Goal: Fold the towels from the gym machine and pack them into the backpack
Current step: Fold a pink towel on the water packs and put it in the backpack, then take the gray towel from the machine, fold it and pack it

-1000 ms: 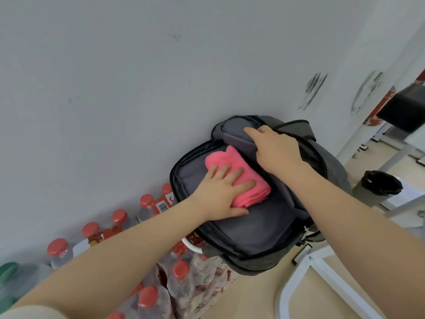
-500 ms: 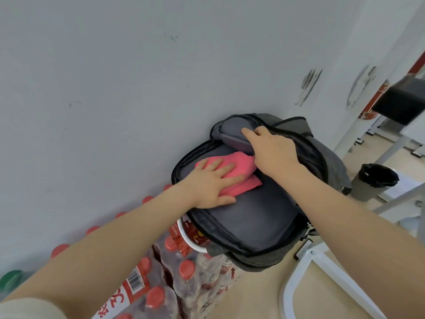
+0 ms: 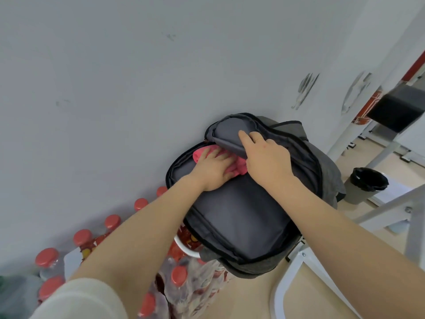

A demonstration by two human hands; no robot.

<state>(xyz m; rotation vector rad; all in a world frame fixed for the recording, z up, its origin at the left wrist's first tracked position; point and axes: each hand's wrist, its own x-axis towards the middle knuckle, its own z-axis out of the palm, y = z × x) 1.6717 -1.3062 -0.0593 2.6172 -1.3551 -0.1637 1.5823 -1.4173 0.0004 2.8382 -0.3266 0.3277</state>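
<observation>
At far left, red-capped bottles (image 3: 112,221) in shrink-wrap stand along the wall (image 3: 138,65), some under the backpack (image 3: 241,215). The backpack lies unzipped, and the pink towel (image 3: 239,168) sits partly inside its main compartment near the top, with the left hand (image 3: 212,168) pressing flat on it, fingers straight; how deep the towel goes is hidden by the hands. The right hand (image 3: 266,160) curls round the edge of the grey inner flap (image 3: 227,137) just above the towel, and farther right a bin (image 3: 368,184) with a black liner stands on the floor.
</observation>
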